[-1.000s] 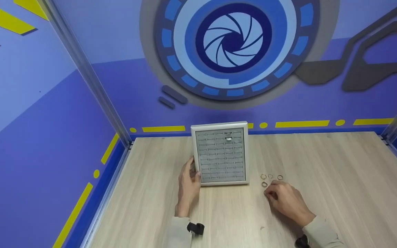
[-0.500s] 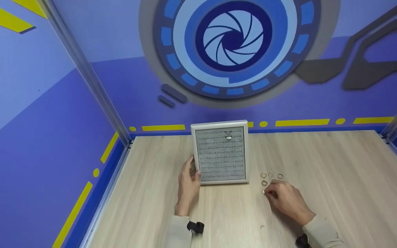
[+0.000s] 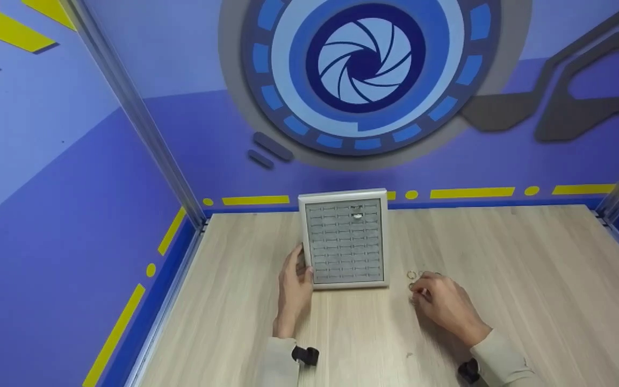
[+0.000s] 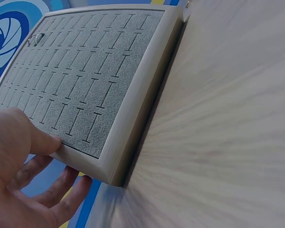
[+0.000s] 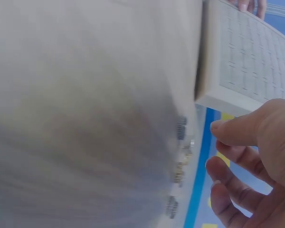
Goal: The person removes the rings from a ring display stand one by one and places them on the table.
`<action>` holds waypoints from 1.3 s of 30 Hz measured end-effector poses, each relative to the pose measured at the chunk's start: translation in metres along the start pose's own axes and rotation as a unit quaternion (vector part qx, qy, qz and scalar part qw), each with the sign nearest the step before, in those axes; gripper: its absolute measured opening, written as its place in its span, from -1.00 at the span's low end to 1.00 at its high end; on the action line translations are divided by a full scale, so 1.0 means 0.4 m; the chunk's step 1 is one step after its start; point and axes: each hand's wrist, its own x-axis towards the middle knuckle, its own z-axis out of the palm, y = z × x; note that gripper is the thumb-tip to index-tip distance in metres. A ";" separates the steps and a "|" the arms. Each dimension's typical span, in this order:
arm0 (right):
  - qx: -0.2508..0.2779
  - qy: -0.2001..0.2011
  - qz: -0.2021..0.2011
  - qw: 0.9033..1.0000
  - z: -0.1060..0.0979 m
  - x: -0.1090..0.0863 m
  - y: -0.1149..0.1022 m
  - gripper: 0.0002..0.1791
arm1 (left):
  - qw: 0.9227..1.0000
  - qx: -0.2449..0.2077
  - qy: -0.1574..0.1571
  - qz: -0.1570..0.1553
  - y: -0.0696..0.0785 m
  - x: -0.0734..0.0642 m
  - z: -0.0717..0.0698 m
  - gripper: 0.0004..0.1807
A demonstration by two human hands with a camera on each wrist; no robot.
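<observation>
In the head view, the display board point(image 3: 345, 244) stands on the bench point(image 3: 530, 269), its left edge held by the left grip point(image 3: 294, 287). At least one seated ring point(image 3: 357, 216) shows near its top; several loose rings point(image 3: 408, 276) lie right of it, by the right grip point(image 3: 446, 306). The left wrist view shows mostly bare slots point(image 4: 74, 87), suggesting unfinished work. In the right wrist view, right fingertips bend loosely, nothing visible between.
</observation>
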 end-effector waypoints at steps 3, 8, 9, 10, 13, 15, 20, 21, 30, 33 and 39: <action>0.010 0.014 -0.009 1.000 -0.014 0.019 -0.007 -0.82 | 1.000 -0.003 -0.003 -0.006 0.001 0.000 -0.002 -0.34; 0.020 0.038 -0.025 0.999 -0.036 0.063 -0.026 -0.80 | 1.000 -0.005 -0.007 -0.014 -0.003 0.000 0.000 -0.34; 0.022 0.042 -0.028 0.999 -0.038 0.075 -0.031 -0.79 | 1.000 -0.005 -0.006 -0.013 -0.004 0.001 0.001 -0.34; 0.025 0.045 -0.028 0.998 -0.041 0.087 -0.036 -0.80 | 1.000 -0.007 -0.007 -0.014 -0.005 0.001 0.002 -0.34; 0.035 0.054 -0.034 0.997 -0.049 0.125 -0.057 -0.83 | 1.000 -0.012 -0.008 -0.018 -0.007 0.003 0.002 -0.33; 0.043 0.062 -0.042 0.996 -0.053 0.149 -0.075 -0.85 | 1.000 -0.016 -0.009 -0.022 -0.009 0.004 0.002 -0.34; 0.057 0.081 -0.076 0.992 -0.058 0.208 -0.119 -0.87 | 0.999 -0.024 -0.010 -0.025 -0.013 0.004 0.003 -0.35; 0.059 0.084 -0.083 0.991 -0.058 0.220 -0.127 -0.88 | 0.999 -0.024 -0.010 -0.024 -0.014 0.002 0.003 -0.36; 0.077 0.156 -0.157 0.972 -0.049 0.314 -0.167 -0.83 | 0.999 -0.019 -0.016 -0.026 -0.020 -0.003 0.005 -0.41; 0.084 0.165 -0.159 0.970 -0.041 0.333 -0.177 -0.83 | 0.999 -0.015 -0.017 -0.027 -0.020 0.003 0.005 -0.41; 0.081 0.161 -0.147 0.973 -0.028 0.353 -0.196 -0.85 | 1.000 0.012 -0.006 -0.014 -0.018 0.002 0.005 -0.44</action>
